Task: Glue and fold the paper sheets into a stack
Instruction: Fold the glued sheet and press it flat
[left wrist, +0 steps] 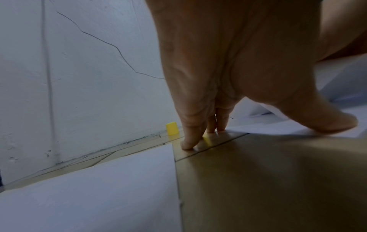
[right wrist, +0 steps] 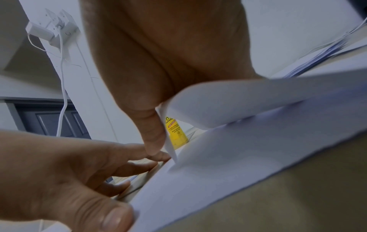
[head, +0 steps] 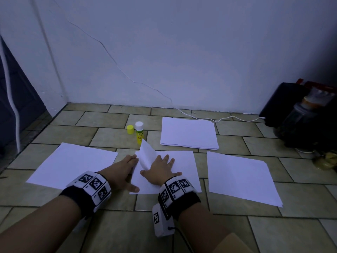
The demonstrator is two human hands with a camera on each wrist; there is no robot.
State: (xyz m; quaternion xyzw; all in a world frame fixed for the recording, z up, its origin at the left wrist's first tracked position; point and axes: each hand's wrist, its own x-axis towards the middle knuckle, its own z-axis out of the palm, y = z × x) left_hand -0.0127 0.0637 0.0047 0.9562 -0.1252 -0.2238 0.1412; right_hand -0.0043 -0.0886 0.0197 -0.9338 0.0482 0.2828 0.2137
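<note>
My head camera looks forward and down across the tiled floor (head: 113,136) to the wall. Each wrist camera sits low, close behind my fingers, looking along them. Head and right wrist views share the glue stick (head: 139,133); head and left wrist share its yellow cap (left wrist: 172,128)

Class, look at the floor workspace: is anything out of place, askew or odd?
One thing: the glue stick stands uncapped, its yellow cap beside it on the tiles, so it may dry out. The middle sheet has a flap sticking up under the right hand, but that is folding in progress. Nothing looks spilled or torn.
</note>
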